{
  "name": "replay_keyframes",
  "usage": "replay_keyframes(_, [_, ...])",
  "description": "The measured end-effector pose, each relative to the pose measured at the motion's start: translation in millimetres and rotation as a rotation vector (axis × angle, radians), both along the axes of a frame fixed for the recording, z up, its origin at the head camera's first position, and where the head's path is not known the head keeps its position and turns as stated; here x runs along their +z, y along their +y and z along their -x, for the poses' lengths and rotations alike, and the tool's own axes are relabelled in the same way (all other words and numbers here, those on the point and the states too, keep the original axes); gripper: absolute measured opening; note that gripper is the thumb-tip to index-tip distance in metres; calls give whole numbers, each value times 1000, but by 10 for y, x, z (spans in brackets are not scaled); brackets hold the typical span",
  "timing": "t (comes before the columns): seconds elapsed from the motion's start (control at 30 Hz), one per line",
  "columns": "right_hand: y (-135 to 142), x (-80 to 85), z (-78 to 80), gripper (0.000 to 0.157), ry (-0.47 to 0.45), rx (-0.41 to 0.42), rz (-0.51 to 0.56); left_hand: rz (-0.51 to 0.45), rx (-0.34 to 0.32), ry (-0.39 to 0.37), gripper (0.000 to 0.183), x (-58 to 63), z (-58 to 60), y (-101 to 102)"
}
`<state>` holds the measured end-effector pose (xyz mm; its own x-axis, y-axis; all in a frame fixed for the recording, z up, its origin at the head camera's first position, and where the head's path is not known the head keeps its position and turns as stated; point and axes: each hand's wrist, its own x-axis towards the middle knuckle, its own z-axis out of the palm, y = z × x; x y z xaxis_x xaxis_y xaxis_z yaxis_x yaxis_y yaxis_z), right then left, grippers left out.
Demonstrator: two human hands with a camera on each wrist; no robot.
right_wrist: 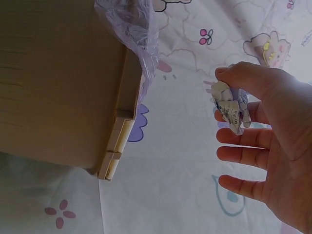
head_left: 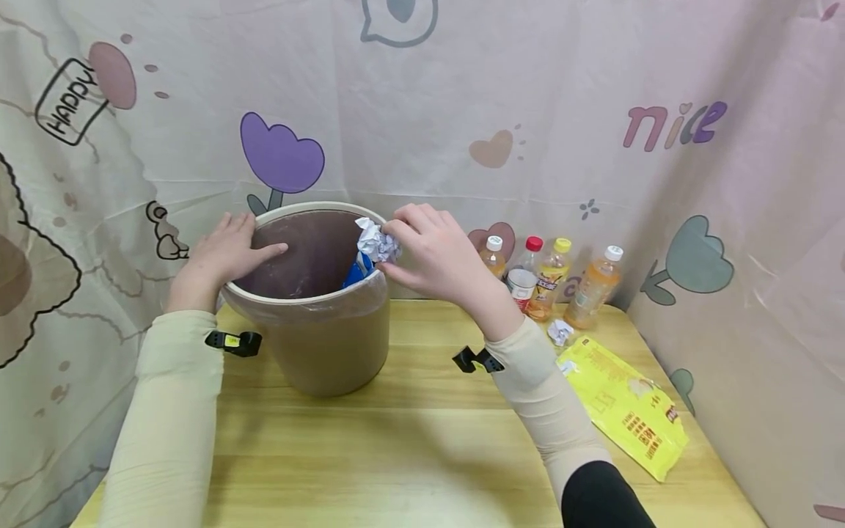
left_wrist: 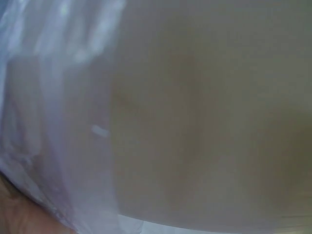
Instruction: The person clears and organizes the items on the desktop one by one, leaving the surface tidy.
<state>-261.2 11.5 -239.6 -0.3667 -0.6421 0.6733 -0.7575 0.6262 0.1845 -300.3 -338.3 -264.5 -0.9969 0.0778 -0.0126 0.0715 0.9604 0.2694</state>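
Thumb and index finger of my right hand (head_left: 439,253) pinch a crumpled paper ball (head_left: 376,240) over the right side of the bin's mouth. In the right wrist view, printed marks show on the paper (right_wrist: 231,109), and the other fingers are held out below it. A brown trash bin (head_left: 330,352) with a clear plastic liner (head_left: 317,312) folded over its rim stands upright on the table. Just below the paper, a blue wrapper (head_left: 359,270) shows inside. My left hand (head_left: 221,253) rests on the left rim, its fingers stretched out and its thumb over the opening.
Several plastic bottles (head_left: 551,275) with white, red and yellow caps stand at the back right. Before them lie another paper ball (head_left: 560,332) and a yellow package (head_left: 623,411) on the wooden table (head_left: 370,455). Printed cloth (head_left: 422,125) hangs behind and at both sides.
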Motion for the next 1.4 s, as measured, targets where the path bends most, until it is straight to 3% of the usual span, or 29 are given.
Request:
replay_keyframes(0.7, [-310, 36, 201, 42, -117, -14, -28, -11, -1, 15, 106, -6, -18, -3])
replay_keyframes(1.0, [-550, 62, 351, 48, -263, -97, -141, -17, -4, 18, 105, 8, -3, -2])
replay_keyframes(1.23, [-755, -45, 471, 50, -371, -182, -238, -17, -8, 27, 106, 6, 5, -3])
replay_keyframes(1.4, [-821, -102, 498, 50, -393, -202, -274, -11, -8, 36, 104, -3, 8, -1])
